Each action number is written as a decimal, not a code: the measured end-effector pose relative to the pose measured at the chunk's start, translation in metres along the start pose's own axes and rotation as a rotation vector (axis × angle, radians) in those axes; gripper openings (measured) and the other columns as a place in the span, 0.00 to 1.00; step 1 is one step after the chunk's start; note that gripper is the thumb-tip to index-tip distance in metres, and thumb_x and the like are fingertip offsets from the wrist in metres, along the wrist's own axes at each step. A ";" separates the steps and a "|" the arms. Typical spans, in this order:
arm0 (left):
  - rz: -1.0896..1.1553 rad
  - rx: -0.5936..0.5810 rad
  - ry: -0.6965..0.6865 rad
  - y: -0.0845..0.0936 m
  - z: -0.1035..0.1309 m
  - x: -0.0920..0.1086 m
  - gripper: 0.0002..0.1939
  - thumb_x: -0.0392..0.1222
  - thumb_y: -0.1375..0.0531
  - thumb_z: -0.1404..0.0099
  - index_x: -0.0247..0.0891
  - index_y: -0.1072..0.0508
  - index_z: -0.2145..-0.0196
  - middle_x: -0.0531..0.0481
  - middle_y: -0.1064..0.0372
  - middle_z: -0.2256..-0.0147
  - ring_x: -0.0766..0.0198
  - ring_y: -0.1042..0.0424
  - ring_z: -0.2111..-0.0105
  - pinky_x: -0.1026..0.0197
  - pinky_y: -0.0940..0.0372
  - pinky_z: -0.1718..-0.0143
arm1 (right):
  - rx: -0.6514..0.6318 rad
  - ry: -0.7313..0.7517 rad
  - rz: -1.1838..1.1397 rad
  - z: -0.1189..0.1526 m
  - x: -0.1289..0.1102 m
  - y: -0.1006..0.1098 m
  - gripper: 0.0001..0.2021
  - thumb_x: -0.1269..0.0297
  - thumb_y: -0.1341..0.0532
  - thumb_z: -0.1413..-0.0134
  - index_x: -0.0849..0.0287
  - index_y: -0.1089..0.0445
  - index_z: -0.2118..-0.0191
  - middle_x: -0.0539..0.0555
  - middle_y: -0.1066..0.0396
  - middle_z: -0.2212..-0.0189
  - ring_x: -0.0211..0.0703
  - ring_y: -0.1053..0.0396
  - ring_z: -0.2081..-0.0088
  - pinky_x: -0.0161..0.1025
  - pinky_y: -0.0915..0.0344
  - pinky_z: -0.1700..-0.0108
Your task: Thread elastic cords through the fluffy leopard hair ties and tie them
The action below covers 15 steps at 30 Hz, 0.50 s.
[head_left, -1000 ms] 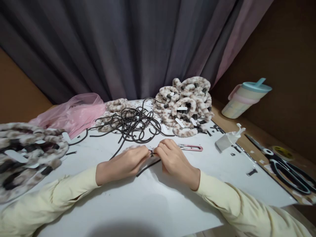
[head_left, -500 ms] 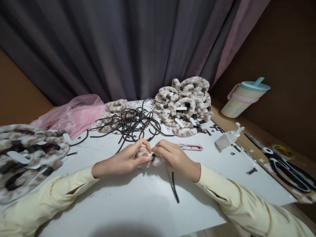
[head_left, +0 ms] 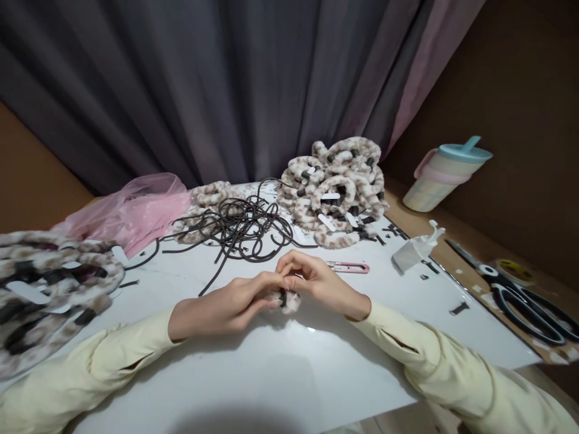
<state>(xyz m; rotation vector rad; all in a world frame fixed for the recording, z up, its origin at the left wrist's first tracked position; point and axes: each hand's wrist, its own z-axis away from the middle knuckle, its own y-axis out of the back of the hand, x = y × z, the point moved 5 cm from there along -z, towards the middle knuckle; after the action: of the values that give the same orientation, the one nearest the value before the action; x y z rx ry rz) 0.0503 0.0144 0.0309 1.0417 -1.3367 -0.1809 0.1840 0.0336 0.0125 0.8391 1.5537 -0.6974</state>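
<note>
A small furry white-and-brown spotted piece (head_left: 292,303) with a dark band round it is held low over the middle of the white table (head_left: 253,386). My left hand (head_left: 230,304) is closed on its left side, the fingers reaching over the top. From the right, my right hand (head_left: 323,283) pinches at the upper edge of the piece, its fingertips touching those of my left hand. The fingers hide much of the piece and whatever lies between the fingertips. Pink-handled thread snips (head_left: 355,267) lie just beyond my right hand.
Tangled dark cords (head_left: 242,228) lie behind my hands. Furry tagged loops are heaped at the back right (head_left: 337,238) and left (head_left: 97,299), near a pink plastic bag (head_left: 140,208). To the right are a white nozzle bottle (head_left: 409,256), large scissors (head_left: 502,295) and a lidded cup (head_left: 436,187).
My right hand has turned and lifted slightly, its fingers now meeting the left fingertips. My left hand has rolled over the furry piece. The dark cord end hanging below my right hand is out of sight.
</note>
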 end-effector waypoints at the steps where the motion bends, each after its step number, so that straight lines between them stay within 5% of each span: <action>1: -0.025 -0.004 -0.035 -0.001 0.000 0.002 0.14 0.35 0.53 0.32 0.39 0.41 0.49 0.45 0.31 0.62 0.65 0.32 0.67 0.63 0.38 0.64 | -0.025 0.005 0.012 -0.001 0.000 0.001 0.07 0.62 0.40 0.46 0.59 0.36 0.65 0.47 0.35 0.73 0.34 0.37 0.71 0.32 0.41 0.69; 5: -0.110 0.019 -0.141 -0.004 0.000 0.007 0.13 0.33 0.54 0.33 0.36 0.36 0.52 0.42 0.31 0.62 0.62 0.32 0.62 0.62 0.37 0.60 | -0.079 0.061 0.179 -0.002 -0.008 0.006 0.07 0.62 0.41 0.45 0.58 0.35 0.63 0.50 0.33 0.69 0.38 0.35 0.66 0.37 0.38 0.62; 10: -0.150 0.121 -0.142 -0.002 0.003 0.003 0.13 0.31 0.54 0.33 0.35 0.37 0.53 0.43 0.33 0.64 0.63 0.31 0.64 0.63 0.36 0.62 | 0.157 0.405 0.598 0.012 -0.047 0.017 0.08 0.64 0.43 0.42 0.57 0.35 0.58 0.57 0.34 0.57 0.47 0.40 0.52 0.49 0.45 0.48; 15: -0.232 0.204 -0.243 0.001 0.007 0.008 0.16 0.29 0.53 0.35 0.35 0.38 0.50 0.40 0.31 0.61 0.59 0.30 0.58 0.58 0.36 0.56 | 0.009 0.442 0.686 0.021 -0.058 0.006 0.10 0.63 0.38 0.47 0.58 0.32 0.59 0.55 0.29 0.64 0.46 0.38 0.59 0.45 0.39 0.55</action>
<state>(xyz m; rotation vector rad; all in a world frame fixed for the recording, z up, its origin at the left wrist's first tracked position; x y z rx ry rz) 0.0461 0.0067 0.0364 1.3821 -1.4722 -0.3601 0.2048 0.0125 0.0674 1.5031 1.4938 -0.0139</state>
